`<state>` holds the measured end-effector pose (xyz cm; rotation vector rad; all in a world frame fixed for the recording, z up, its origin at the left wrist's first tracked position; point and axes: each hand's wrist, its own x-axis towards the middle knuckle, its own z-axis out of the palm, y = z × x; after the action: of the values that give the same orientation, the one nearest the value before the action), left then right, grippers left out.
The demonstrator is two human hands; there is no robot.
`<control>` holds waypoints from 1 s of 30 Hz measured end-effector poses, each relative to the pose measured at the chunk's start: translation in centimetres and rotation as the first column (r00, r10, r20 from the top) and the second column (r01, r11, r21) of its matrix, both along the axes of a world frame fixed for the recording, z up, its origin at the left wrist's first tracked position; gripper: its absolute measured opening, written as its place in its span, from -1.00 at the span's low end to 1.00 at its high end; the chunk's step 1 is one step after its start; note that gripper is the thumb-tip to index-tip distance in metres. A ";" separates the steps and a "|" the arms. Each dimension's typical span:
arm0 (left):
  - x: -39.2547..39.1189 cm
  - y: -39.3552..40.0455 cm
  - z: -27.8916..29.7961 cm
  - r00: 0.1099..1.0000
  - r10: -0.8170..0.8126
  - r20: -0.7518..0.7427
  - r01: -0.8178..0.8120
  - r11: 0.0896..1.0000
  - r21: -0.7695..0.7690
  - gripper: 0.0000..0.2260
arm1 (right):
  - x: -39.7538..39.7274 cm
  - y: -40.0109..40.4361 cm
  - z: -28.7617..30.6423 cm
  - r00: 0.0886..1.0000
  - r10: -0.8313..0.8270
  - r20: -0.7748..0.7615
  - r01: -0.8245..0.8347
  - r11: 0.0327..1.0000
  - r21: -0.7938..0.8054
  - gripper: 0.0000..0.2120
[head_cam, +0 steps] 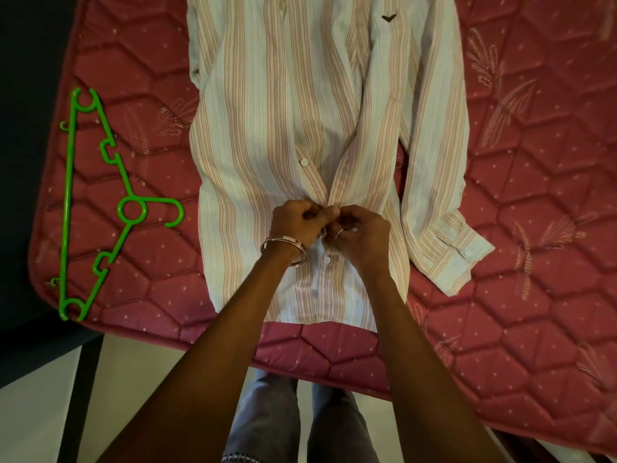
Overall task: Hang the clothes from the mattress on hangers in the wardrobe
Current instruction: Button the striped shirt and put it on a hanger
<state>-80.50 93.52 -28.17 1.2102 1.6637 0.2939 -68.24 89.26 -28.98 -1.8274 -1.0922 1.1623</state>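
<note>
A view from above looks down at a striped shirt [283, 105] spread flat, front up, on a red quilted mattress [534, 228]. The shirt is pale with thin pink and tan stripes, and it lies lengthwise, its hem toward 6 o'clock and its chest toward 12 o'clock. A small dark emblem [387, 18] sits on the chest at about 1 o'clock. One long sleeve [437, 182] runs down the shirt's side toward 4 o'clock and ends in a buttoned cuff resting on the mattress.

Two bare arms reach in from 6 o'clock and meet at the middle of the shirt's front opening. The left hand [293, 225] has its fingers curled and pinches the edge of the button placket. A metal bangle [283, 251] circles that wrist. The right hand [362, 233] is likewise curled, pinching the facing edge of the placket just beside the left hand; a ring shows on one finger. Which button they hold is hidden by the fingers. White buttons show on the placket above and below the hands.

A bright green plastic hanger [100, 202] lies flat on the mattress at 9 o'clock, well apart from the shirt, its hook pointing toward the shirt.

At 6 o'clock, below the mattress edge, the person's trousered legs [300, 422] stand on a pale floor [40, 422].
</note>
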 end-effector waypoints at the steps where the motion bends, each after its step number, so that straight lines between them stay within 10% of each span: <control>1: 0.1 0.0 0.0 1.000 0.001 -0.007 0.000 1.000 0.025 -0.72 | -0.1 0.0 0.0 1.000 0.008 0.018 -0.008 1.000 0.007 -0.94; 13: 1.0 -0.6 -0.4 0.998 0.042 -0.045 -0.042 0.999 0.003 -0.83 | 0.8 0.8 0.1 0.968 -0.022 -0.249 -0.030 0.978 -0.205 -0.83; 24: 0.5 -0.4 -0.9 0.972 0.214 0.099 -0.193 0.964 -0.186 -0.76 | 1.0 1.0 -0.2 0.994 0.112 -0.010 -0.112 0.982 -0.155 -0.92; 28: -1.8 -1.5 -1.7 0.913 0.296 -0.280 -0.227 0.941 0.252 -0.84 | 1.1 0.4 0.2 0.960 0.031 0.277 -0.039 0.999 0.024 -0.82; 30: -3.7 -2.2 -2.3 0.756 0.366 -0.543 -0.261 0.929 0.263 -0.54 | 1.5 -0.7 0.2 0.851 -0.186 0.491 0.178 0.982 0.063 -0.81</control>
<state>-84.19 91.30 -30.43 1.2124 2.4426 0.2920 -66.70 88.60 -28.76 -2.2314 -1.1603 0.5769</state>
